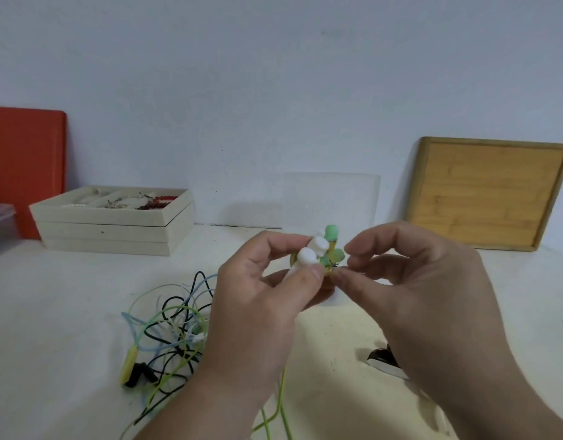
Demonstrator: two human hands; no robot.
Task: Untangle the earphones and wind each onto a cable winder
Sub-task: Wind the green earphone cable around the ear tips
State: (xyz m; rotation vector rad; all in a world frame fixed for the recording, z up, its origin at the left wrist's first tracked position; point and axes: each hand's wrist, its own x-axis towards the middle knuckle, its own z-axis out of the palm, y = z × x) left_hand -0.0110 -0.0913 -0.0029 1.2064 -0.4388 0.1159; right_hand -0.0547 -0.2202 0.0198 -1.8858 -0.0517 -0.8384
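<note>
Tangled earphone cables (175, 325) lie on counter (51, 312), left of our hands. Left hand (261, 300) raised, grip curled around white and green earbuds (318, 249). Right hand (426, 287) opposite, fingertips pinching yellow-green cord beside buds. Dark object (383, 358) behind right hand half hidden, unidentifiable.

Both hands (337, 293) on green-and-white cable winder (321, 249) above tangled earphones (172, 325)

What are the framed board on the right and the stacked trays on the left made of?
Framed board: looks like bamboo or light wood, with visible grain bands, a raised frame and a low sheen. Stacked trays: beige and matte, possibly fabric- or velvet-covered board; there is no gloss, but the texture is too fine to confirm.
</note>
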